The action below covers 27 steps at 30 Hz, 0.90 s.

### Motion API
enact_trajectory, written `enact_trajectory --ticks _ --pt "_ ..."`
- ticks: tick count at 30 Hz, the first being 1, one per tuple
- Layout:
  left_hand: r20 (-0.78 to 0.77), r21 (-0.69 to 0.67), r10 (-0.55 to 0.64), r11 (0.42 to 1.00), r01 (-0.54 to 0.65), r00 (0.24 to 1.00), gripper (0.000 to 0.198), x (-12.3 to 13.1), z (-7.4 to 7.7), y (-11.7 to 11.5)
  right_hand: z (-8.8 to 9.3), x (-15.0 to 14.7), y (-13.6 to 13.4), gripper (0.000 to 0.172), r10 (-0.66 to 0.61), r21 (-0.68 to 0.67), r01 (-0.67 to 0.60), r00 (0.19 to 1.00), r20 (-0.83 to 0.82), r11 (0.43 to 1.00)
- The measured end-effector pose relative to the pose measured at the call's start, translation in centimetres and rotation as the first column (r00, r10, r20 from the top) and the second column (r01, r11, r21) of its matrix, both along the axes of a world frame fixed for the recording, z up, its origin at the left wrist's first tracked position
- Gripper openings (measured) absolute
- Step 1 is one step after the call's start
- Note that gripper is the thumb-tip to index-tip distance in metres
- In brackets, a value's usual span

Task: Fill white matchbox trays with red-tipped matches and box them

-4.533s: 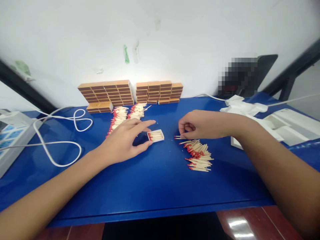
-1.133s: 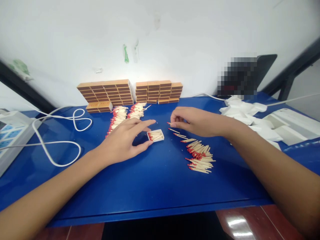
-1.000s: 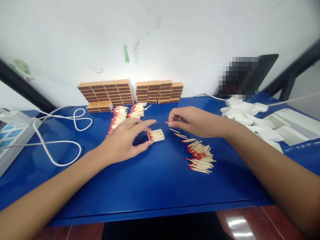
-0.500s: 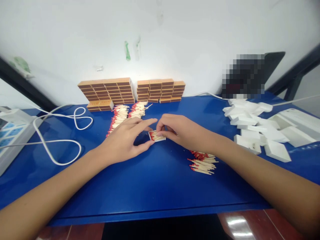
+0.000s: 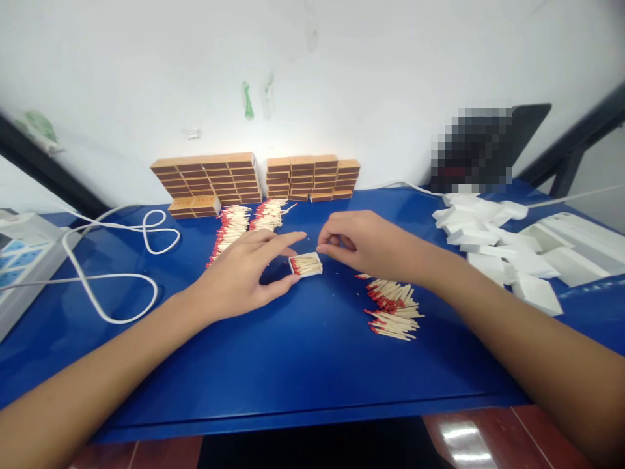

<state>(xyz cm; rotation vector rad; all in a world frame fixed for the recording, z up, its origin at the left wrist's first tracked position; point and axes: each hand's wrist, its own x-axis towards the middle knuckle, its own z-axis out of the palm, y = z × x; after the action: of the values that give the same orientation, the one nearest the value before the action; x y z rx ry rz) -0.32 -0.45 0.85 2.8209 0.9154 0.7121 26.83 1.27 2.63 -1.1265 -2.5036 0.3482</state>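
A small white matchbox tray (image 5: 312, 271) holds several red-headed matches (image 5: 305, 264) lying side by side. My left hand (image 5: 249, 270) has its thumb at the tray's near corner and a finger at the far left one, with the index finger stretched out above. Just right of the tray, my right hand (image 5: 359, 242) is raised with its fingers curled against the thumb; no match shows between them. A loose pile of matches (image 5: 393, 309) lies below my right wrist. Two more match heaps (image 5: 234, 225) lie behind my left hand, partly covered by it.
Matchboxes (image 5: 209, 176) are stacked along the wall, with a second stack (image 5: 312, 174) beside them. Empty white trays (image 5: 481, 225) are heaped on the right. A white cable (image 5: 120, 275) loops on the blue table (image 5: 273, 371) near a power strip (image 5: 34, 260).
My right hand has lifted off the tray and moved up and to the right, uncovering the matches inside. My left hand has stayed at the tray.
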Motion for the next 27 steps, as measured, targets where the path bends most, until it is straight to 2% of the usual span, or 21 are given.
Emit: enact_trajectory --ticks 4,7,9,14,19,27 --pt "0.002 -0.001 -0.001 1.000 0.001 1.000 0.056 0.0 0.0 0.0 1.5 2.2 0.6 0.022 -0.107 -0.137 0.125 0.985 0.134 0.983" --pt "0.001 -0.008 0.003 1.000 -0.003 1.000 0.056 0.0 0.1 0.0 2.0 3.2 0.8 0.028 -0.095 -0.279 0.166 0.963 0.253 0.946" --pt "0.000 -0.011 0.004 1.000 -0.004 1.000 0.056 0.0 0.2 0.0 1.9 3.4 0.7 0.024 -0.066 -0.325 0.165 0.954 0.293 0.931" --pt "-0.008 -0.018 0.012 1.000 -0.012 1.000 0.057 -0.1 0.3 0.0 2.1 3.4 0.5 0.014 -0.031 -0.335 0.156 0.936 0.352 0.929" --pt "-0.009 -0.016 0.012 1.000 -0.012 1.000 0.056 -0.1 0.1 0.0 2.5 3.6 0.3 0.014 -0.042 -0.369 0.205 0.914 0.404 0.907" --pt "-0.012 -0.029 0.022 0.999 -0.022 1.000 0.056 -0.1 0.2 0.0 2.4 2.6 -0.2 0.015 -0.055 -0.354 0.215 0.911 0.409 0.910"
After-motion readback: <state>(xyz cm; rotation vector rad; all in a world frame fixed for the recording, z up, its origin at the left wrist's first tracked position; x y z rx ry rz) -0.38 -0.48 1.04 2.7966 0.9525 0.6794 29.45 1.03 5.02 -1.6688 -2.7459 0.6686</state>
